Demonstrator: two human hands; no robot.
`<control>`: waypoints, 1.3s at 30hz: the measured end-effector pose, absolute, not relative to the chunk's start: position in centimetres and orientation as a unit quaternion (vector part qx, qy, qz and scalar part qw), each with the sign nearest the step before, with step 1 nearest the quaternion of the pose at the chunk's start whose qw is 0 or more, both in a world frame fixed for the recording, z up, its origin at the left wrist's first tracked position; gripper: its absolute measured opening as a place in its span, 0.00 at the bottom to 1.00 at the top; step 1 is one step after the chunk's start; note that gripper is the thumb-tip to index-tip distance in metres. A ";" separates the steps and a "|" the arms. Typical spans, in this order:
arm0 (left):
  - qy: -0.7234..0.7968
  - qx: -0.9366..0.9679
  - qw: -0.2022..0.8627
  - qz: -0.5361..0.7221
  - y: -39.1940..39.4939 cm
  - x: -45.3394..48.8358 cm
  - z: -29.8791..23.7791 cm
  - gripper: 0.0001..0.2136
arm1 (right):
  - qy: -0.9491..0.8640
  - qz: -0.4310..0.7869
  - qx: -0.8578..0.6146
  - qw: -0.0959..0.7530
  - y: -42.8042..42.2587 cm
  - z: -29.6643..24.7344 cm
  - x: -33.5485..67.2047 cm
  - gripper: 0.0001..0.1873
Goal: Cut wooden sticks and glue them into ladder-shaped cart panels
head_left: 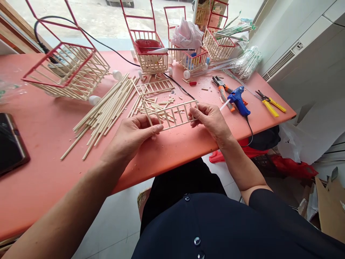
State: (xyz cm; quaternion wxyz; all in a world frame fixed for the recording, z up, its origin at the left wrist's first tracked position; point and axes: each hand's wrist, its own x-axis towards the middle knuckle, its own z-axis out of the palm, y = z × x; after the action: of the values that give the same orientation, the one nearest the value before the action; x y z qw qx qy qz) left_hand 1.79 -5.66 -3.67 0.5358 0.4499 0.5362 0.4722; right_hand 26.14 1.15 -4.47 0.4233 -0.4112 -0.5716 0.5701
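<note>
Both of my hands hold a small ladder-like panel of glued wooden sticks (174, 114) just above the pink table (43, 144). My left hand (134, 135) pinches its left end with closed fingers. My right hand (210, 120) grips the right end, fingers curled round the frame. Under the panel lie short cut sticks (156, 104) and a second finished panel (155, 87). A heap of long wooden sticks (107, 108) lies left of my hands.
A blue glue gun (237, 100), orange pliers (222, 90) and yellow cutters (269, 103) lie to the right. Several stick-built carts with red frames (67, 68) (149, 54) (191, 57) stand at the back. A dark phone (9, 144) sits at the left edge.
</note>
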 end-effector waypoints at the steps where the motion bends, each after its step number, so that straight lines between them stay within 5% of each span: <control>1: 0.537 0.454 0.533 0.470 -5.7 1.8 -3.7 0.14 | -0.572 0.570 -0.411 0.423 1.1 -4.5 26.1 0.35; 20: 0.564 0.453 0.469 0.506 -5.6 1.5 -3.9 0.14 | -0.576 0.589 -0.401 0.401 0.9 -4.4 26.4 0.34; 39: 0.535 0.367 0.549 0.527 -5.0 0.1 -4.2 0.16 | -0.580 0.571 -0.419 0.403 1.2 -5.5 26.6 0.41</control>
State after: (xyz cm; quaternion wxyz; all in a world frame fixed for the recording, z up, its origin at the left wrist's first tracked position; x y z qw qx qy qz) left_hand 0.14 -4.96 -4.18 0.5492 0.3665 0.5353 0.5268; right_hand 26.58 1.20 -5.54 0.4027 -0.4193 -0.5795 0.5711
